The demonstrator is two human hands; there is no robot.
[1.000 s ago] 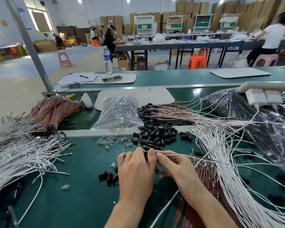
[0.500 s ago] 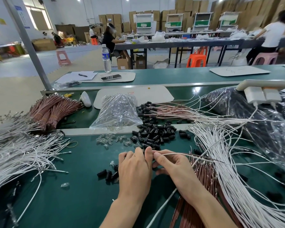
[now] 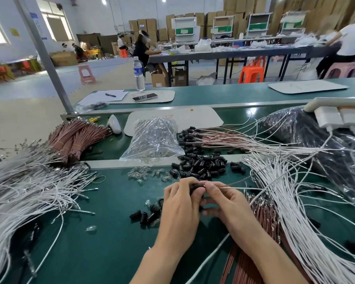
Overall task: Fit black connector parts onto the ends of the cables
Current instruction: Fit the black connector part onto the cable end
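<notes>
My left hand [image 3: 179,203] pinches a black connector part [image 3: 197,185] at its fingertips. My right hand [image 3: 223,201] touches it from the right and grips a thin cable [image 3: 234,187] by its end, right at the connector. The cable runs off to the right into a sheaf of white cables [image 3: 285,191]. A heap of loose black connector parts [image 3: 199,167] lies just beyond my hands. A few more black parts [image 3: 143,216] sit left of my left hand. Cables with black parts on their ends [image 3: 193,136] fan out further back.
A clear bag of small parts [image 3: 154,138] stands behind the heap, with clear pieces [image 3: 139,175] scattered before it. White cables [image 3: 29,191] cover the left side, brown bundles [image 3: 76,136] lie at back left, brown cables [image 3: 260,222] under my right arm. A dark plastic bag [image 3: 326,144] fills the right.
Both hands stay together at the same spot. The fingers have shifted on the connector and cable end, and the black part now shows between the fingertips.
</notes>
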